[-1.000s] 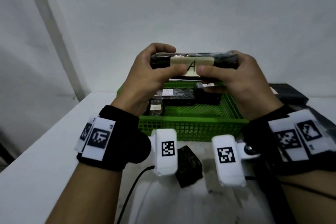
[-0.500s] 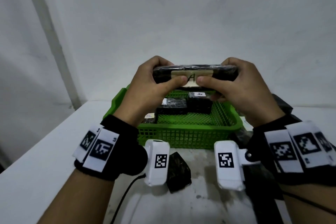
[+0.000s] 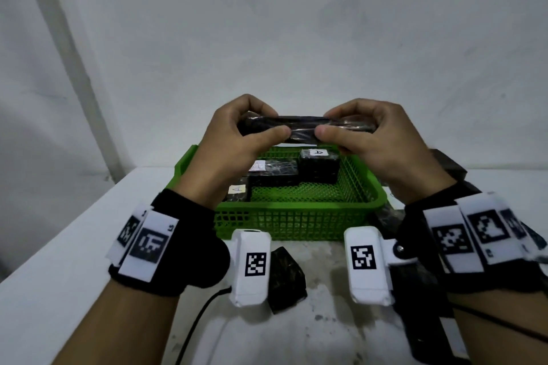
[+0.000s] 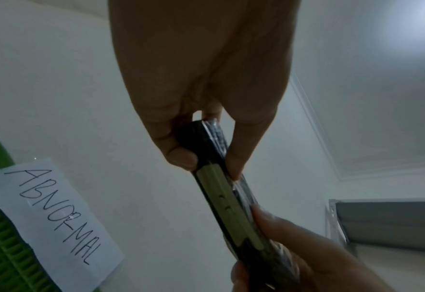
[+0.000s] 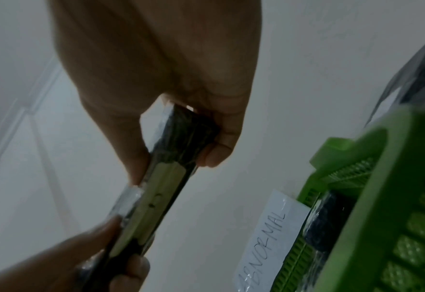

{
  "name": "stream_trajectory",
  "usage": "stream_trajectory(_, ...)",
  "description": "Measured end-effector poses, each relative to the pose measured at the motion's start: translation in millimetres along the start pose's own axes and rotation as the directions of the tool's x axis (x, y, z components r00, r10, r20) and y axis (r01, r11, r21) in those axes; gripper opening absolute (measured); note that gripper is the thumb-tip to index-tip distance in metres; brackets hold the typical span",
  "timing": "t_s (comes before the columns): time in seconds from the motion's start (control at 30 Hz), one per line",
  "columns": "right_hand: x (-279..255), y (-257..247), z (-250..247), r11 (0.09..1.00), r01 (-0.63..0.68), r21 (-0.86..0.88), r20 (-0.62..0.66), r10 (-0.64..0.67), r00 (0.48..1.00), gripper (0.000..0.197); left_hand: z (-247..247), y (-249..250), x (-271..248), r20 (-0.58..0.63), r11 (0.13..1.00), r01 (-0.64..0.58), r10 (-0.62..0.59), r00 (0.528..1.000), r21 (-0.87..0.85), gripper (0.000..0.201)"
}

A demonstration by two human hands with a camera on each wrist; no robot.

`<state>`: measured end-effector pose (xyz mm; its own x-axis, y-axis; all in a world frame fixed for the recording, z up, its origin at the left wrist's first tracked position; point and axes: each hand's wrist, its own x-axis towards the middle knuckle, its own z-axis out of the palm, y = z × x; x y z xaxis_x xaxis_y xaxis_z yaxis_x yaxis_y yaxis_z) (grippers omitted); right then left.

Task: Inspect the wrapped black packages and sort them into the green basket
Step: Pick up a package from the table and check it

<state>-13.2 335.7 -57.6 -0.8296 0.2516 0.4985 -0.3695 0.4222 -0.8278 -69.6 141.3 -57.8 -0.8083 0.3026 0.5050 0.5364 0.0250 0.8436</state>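
Observation:
Both hands hold one flat wrapped black package [image 3: 302, 127] level in the air above the green basket [image 3: 299, 219]. My left hand [image 3: 237, 139] pinches its left end, thumb in front and fingers behind. My right hand [image 3: 370, 142] pinches the right end the same way. In the head view the package shows its thin edge. The wrist views show a pale label on the package [image 4: 229, 205] [image 5: 156, 189] facing down. Three labelled black packages [image 3: 275, 172] lie at the basket's far left.
A paper sign reading ABNORMAL [image 4: 54, 215] [image 5: 269, 237] hangs on the wall behind the basket. A small black package [image 3: 286, 278] lies on the white table in front of the basket. More black packages [image 3: 444, 163] sit to the right. A cable [image 3: 195, 323] trails near the front edge.
The package has tipped from label-facing-me to edge-on, so the label marked A now faces down. Both hands and the package sank slightly toward the basket.

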Motion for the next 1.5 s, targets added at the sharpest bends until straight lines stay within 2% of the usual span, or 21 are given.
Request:
stream_trajectory(0.1, 1, 3, -1, 0.997, 0.043, -0.071, -0.042, -0.046, 0.998, 0.024, 4, -1, -1, -0.012, 0.998, -0.045, 0.045, 0.999, 0.049, 0.026)
stream_trajectory(0.23, -1, 0, -5, 0.994, 0.080, -0.075, -0.032, -0.083, 0.996, 0.023, 3, -3, -3, 0.029, 0.997, -0.051, 0.050, 0.998, 0.053, 0.024)
stream_trajectory(0.3, -2, -3, -4, 0.992, 0.112, -0.059, -0.013, -0.113, 0.993, 0.024, 2, -3, -3, 0.045, 1.000, 0.008, -0.008, 0.999, 0.005, 0.027)
stream_trajectory(0.4, -4, -7, -3, 0.985, 0.163, -0.061, 0.030, -0.162, 0.986, 0.031, 1, 0, -3, 0.072, 0.970, 0.169, -0.159, 0.985, -0.174, 0.029)
stream_trajectory(0.43, -4, -8, -2, 0.982, 0.179, -0.052, 0.050, -0.177, 0.983, 0.035, 0, 0, -2, 0.072, 0.960, 0.189, -0.178, 0.981, -0.208, 0.029)
stream_trajectory(0.5, -4, -8, 1, 0.989, 0.130, 0.066, 0.064, -0.134, 0.989, 0.048, -2, 1, -2, 0.050, 0.958, 0.167, -0.159, 0.986, -0.234, 0.029)
stream_trajectory(0.57, -3, -7, 2, 0.968, -0.016, 0.251, 0.064, 0.000, 0.998, 0.059, -3, 1, -2, 0.032, 0.964, 0.109, -0.104, 0.994, -0.242, 0.031)
stream_trajectory(0.63, -3, -9, 2, 0.923, -0.149, 0.356, 0.097, 0.122, 0.988, 0.054, -2, 1, -2, 0.027, 0.971, 0.064, -0.059, 0.998, -0.229, 0.038)
stream_trajectory(0.67, -3, -10, 1, 0.916, -0.171, 0.364, 0.106, 0.141, 0.984, 0.048, -2, 1, -3, 0.027, 0.974, 0.051, -0.046, 0.999, -0.221, 0.043)
stream_trajectory(0.77, -3, -8, 0, 0.940, -0.099, 0.328, 0.055, 0.085, 0.995, 0.034, -1, -1, -2, 0.028, 0.980, 0.057, -0.052, 0.998, -0.192, 0.054)
stream_trajectory(0.83, -3, -6, 2, 0.952, -0.022, 0.305, 0.000, 0.023, 1.000, 0.027, 0, -2, -2, 0.024, 0.980, 0.067, -0.064, 0.998, -0.190, 0.053)
stream_trajectory(0.93, -3, -4, 5, 0.958, 0.057, 0.283, -0.059, -0.042, 0.997, 0.025, 1, -2, -3, -0.003, 0.980, 0.036, -0.038, 0.999, -0.198, 0.052)
stream_trajectory(1.0, -2, -2, 6, 0.955, 0.064, 0.291, -0.058, -0.050, 0.997, 0.026, 0, -3, -3, -0.024, 0.985, 0.003, -0.007, 1.000, -0.170, 0.054)
stream_trajectory(1.1, -1, 1, 7, 0.953, 0.069, 0.294, -0.051, -0.057, 0.997, 0.028, 0, -2, -4, -0.021, 0.997, 0.001, -0.003, 1.000, -0.077, 0.043)
stream_trajectory(1.2, -3, 0, 8, 0.972, 0.180, 0.148, -0.071, -0.171, 0.983, 0.030, -2, -1, -4, 0.026, 0.997, 0.083, -0.083, 0.996, -0.008, 0.019)
stream_trajectory(1.27, -5, -4, 10, 0.974, 0.204, 0.098, -0.045, -0.200, 0.979, 0.026, -6, -3, -3, 0.023, 0.996, 0.090, -0.090, 0.996, -0.023, 0.015)
stream_trajectory(1.4, -6, -4, 13, 0.989, 0.091, 0.120, -0.007, -0.090, 0.996, 0.029, -11, -4, -1, 0.044, 0.995, 0.050, -0.047, 0.998, -0.086, 0.009)
stream_trajectory(1.5, -6, -2, 13, 0.996, 0.068, 0.063, 0.009, -0.068, 0.998, 0.022, -11, -6, 0, 0.053, 0.995, 0.030, -0.025, 0.998, -0.096, 0.011)
